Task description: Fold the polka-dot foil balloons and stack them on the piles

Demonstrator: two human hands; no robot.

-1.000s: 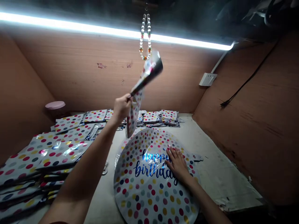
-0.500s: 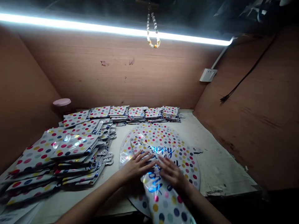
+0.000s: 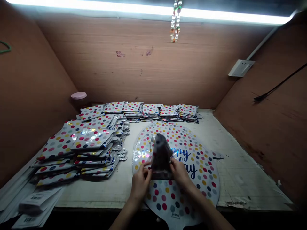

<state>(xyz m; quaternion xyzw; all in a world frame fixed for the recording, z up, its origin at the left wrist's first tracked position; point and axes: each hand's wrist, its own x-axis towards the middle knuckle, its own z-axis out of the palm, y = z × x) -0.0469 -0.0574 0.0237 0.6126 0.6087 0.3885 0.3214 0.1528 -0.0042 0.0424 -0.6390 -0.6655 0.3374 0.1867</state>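
At lower center, the left hand point(image 3: 141, 185) and right hand point(image 3: 179, 174) clamp a blurred, folded foil balloon point(image 3: 161, 156) from both sides, above a flat polka-dot birthday balloon point(image 3: 196, 166) on the table point(image 3: 96, 191), beside stacked balloons point(image 3: 93, 139).

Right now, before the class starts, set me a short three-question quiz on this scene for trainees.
1. What colour is the lettering on the round dotted balloon?
2. True or false: the wall socket is on the right-hand wall.
3. What lies under the left hand and right hand? A: the round balloon. B: a pink lid. C: a power cable.

Key: 1. Blue. 2. True. 3. A.
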